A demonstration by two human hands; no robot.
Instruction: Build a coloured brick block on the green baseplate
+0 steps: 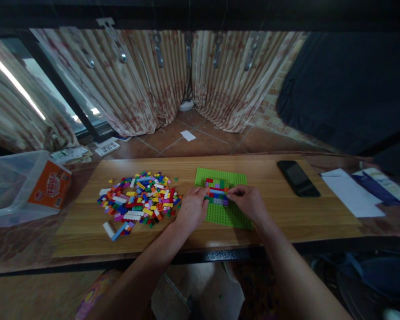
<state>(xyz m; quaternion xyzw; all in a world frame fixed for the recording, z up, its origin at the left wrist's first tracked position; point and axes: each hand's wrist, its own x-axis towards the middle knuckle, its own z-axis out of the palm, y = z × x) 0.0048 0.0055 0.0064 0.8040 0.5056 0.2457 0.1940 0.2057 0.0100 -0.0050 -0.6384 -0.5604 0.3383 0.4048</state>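
Observation:
A green studded baseplate (pixel 222 215) lies on the wooden board, bearing a block of toy bricks (pixel 216 182) in red, green, purple and blue. Across the block runs a long pale blue brick (pixel 216 190). My left hand (pixel 192 206) is at its left end, thumb and fingers closed on it. At the other end, my right hand (pixel 248 200) pinches the same brick between thumb and forefinger. The fingertips cover both ends, so whether it is pressed fully down cannot be made out.
Left of the baseplate spreads a pile of loose bricks (pixel 133 215). A black phone (pixel 298 178) lies on the right of the wooden board (pixel 270 226). Beyond are a clear plastic bin (pixel 16 178) at left and white paper (pixel 350 191) at right.

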